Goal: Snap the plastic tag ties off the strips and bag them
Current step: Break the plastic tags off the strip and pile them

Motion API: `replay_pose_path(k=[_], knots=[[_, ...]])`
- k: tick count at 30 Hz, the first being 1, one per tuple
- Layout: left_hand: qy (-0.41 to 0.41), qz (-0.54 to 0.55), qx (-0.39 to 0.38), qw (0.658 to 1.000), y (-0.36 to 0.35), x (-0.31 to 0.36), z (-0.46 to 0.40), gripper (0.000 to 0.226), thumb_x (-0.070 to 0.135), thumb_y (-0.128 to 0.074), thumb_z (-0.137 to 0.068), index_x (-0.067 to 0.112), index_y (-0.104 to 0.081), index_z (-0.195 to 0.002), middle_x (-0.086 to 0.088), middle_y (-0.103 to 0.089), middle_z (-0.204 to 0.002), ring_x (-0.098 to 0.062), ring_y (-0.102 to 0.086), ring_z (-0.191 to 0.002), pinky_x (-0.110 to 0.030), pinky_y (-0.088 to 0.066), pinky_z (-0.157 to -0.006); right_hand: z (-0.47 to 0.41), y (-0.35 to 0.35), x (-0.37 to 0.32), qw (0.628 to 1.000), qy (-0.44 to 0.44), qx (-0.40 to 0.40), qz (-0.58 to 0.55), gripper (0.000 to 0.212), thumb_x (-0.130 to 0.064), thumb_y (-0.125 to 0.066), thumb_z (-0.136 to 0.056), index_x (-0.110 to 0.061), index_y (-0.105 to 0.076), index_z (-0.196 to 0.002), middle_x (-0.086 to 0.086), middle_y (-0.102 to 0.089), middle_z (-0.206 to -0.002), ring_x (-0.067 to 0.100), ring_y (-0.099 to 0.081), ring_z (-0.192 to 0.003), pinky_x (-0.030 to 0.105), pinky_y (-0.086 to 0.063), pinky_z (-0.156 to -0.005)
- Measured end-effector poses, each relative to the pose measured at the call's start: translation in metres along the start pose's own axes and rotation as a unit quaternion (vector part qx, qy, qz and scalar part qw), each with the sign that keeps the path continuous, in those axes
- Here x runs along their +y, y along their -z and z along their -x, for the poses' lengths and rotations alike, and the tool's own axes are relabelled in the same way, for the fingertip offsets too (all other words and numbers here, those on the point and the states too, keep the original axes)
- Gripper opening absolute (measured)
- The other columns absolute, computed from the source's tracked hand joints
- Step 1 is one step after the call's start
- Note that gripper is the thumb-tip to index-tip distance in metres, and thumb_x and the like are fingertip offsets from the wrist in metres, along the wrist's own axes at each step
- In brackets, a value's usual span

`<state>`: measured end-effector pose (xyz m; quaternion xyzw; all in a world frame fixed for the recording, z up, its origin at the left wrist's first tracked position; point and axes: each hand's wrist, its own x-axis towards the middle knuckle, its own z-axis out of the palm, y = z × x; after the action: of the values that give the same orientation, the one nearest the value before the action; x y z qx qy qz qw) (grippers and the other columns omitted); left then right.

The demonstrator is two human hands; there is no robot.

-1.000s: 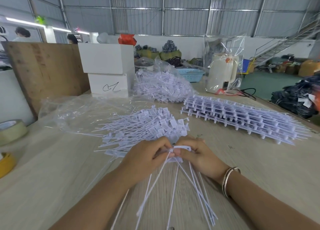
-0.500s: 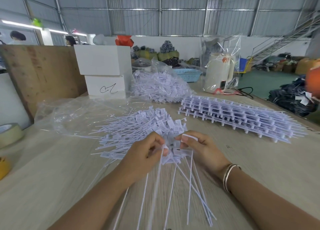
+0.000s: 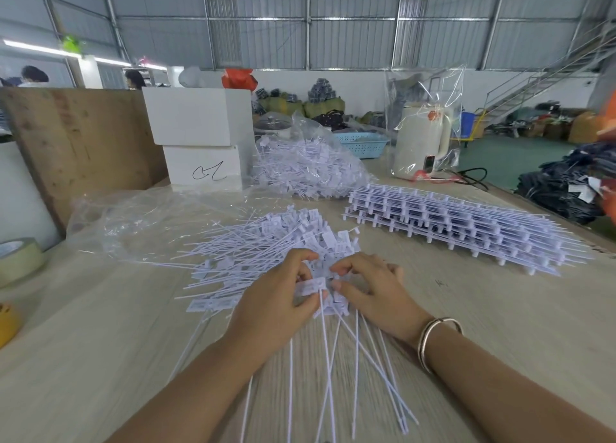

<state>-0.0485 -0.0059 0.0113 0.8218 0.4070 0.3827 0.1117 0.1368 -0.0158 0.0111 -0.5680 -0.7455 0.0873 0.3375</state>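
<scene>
Nearest, long white tails (image 3: 328, 376) fan across the wooden table (image 3: 100, 359); just above them the left hand (image 3: 276, 304) pinches a white tag tie (image 3: 313, 286) by its flat head, its grip clamped on it, while the right hand (image 3: 373, 292) curls beside it, whether its grip clamps anything I cannot tell. Beyond lies a loose pile of ties (image 3: 266, 249) on a clear bag (image 3: 150, 219); farther right stacked strips (image 3: 450, 222); behind, a filled bag (image 3: 306, 169) and white boxes (image 3: 200, 135)
</scene>
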Motion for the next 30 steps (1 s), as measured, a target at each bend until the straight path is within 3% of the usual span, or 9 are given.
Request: replay_pose_path(k=[4,6,10,13,16,19,23,27,30], knots=[[-0.028,-0.046,-0.005,0.999,-0.003,0.007,0.001,0.054,0.029,-0.062,-0.083,0.028,-0.039,-0.131,0.017,-0.045,-0.106,-0.006,-0.052,-0.088,-0.029,-0.046,-0.067,0.006,-0.006,-0.015,0.998,0.027,-0.009,-0.050,0.028,-0.057,-0.037,-0.085,-0.042,-0.057,-0.073,-0.018,-0.054,-0.089,-0.002,-0.041,-0.098,0.032,-0.019,-0.088],[-0.051,-0.071,-0.013,0.996,-0.005,0.011,0.002,0.054,0.026,-0.062,-0.081,0.023,-0.042,-0.132,0.012,-0.046,-0.110,-0.006,-0.052,-0.091,-0.025,-0.043,-0.064,0.007,-0.008,-0.022,0.997,0.030,-0.030,-0.058,0.030,-0.059,-0.038,-0.085,-0.043,-0.056,-0.067,-0.019,-0.053,-0.087,-0.004,-0.040,-0.097,0.034,-0.020,-0.091],[-0.058,-0.081,-0.022,0.995,-0.005,0.016,0.003,0.053,0.033,-0.062,-0.081,0.025,-0.043,-0.130,0.011,-0.050,-0.117,-0.006,-0.052,-0.101,-0.023,-0.042,-0.071,0.005,-0.003,-0.018,0.992,0.015,-0.036,-0.122,0.037,-0.028,-0.061,-0.089,-0.040,-0.050,-0.056,-0.017,-0.054,-0.082,0.010,-0.047,-0.098,0.045,-0.027,-0.097],[-0.053,-0.089,-0.042,0.994,0.001,0.013,0.004,0.046,0.040,-0.056,-0.086,0.030,-0.043,-0.129,0.015,-0.055,-0.122,-0.004,-0.053,-0.109,-0.023,-0.043,-0.081,0.002,-0.002,-0.011,0.982,-0.013,-0.041,-0.185,0.031,-0.018,-0.059,-0.090,-0.019,-0.058,-0.059,-0.008,-0.055,-0.077,0.018,-0.051,-0.090,0.048,-0.033,-0.097],[-0.048,-0.125,-0.064,0.989,0.009,0.008,0.002,0.039,0.029,-0.050,-0.086,0.029,-0.045,-0.124,0.011,-0.059,-0.120,-0.013,-0.058,-0.106,-0.030,-0.045,-0.084,0.000,-0.001,-0.007,0.969,-0.031,-0.023,-0.245,0.033,-0.011,-0.058,-0.090,-0.018,-0.056,-0.058,-0.009,-0.051,-0.069,0.011,-0.047,-0.078,0.035,-0.035,-0.086],[-0.040,-0.147,-0.066,0.986,0.011,0.004,0.001,0.035,0.031,-0.053,-0.084,0.030,-0.046,-0.119,0.012,-0.059,-0.116,-0.013,-0.057,-0.102,-0.028,-0.042,-0.080,0.000,0.001,-0.007,0.955,-0.046,-0.016,-0.293,0.027,-0.005,-0.057,-0.090,-0.010,-0.058,-0.063,-0.001,-0.053,-0.072,0.010,-0.049,-0.074,0.030,-0.037,-0.079],[-0.048,-0.161,-0.052,0.984,0.006,0.007,0.001,0.021,0.037,-0.054,-0.086,0.027,-0.052,-0.105,0.011,-0.060,-0.101,-0.012,-0.056,-0.090,-0.029,-0.039,-0.070,0.001,0.000,-0.005,0.956,-0.054,-0.039,-0.287,0.022,-0.013,-0.059,-0.089,-0.008,-0.064,-0.069,0.000,-0.057,-0.076,0.016,-0.052,-0.083,0.038,-0.039,-0.087],[-0.049,-0.162,-0.027,0.985,0.006,0.006,0.000,0.014,0.037,-0.055,-0.087,0.025,-0.058,-0.094,0.009,-0.062,-0.087,-0.013,-0.056,-0.078,-0.027,-0.028,-0.061,0.002,0.002,-0.007,0.955,-0.032,-0.073,-0.284,0.020,-0.021,-0.066,-0.085,-0.004,-0.067,-0.075,0.008,-0.056,-0.075,0.015,-0.051,-0.075,0.032,-0.040,-0.077],[-0.034,-0.161,-0.040,0.986,0.007,0.003,0.000,0.016,0.042,-0.054,-0.089,0.029,-0.059,-0.096,0.009,-0.064,-0.087,-0.012,-0.057,-0.079,-0.029,-0.035,-0.063,0.002,0.000,-0.007,0.969,0.002,-0.063,-0.240,0.018,-0.021,-0.066,-0.085,-0.005,-0.068,-0.079,0.016,-0.060,-0.080,0.011,-0.051,-0.076,0.029,-0.040,-0.077]])
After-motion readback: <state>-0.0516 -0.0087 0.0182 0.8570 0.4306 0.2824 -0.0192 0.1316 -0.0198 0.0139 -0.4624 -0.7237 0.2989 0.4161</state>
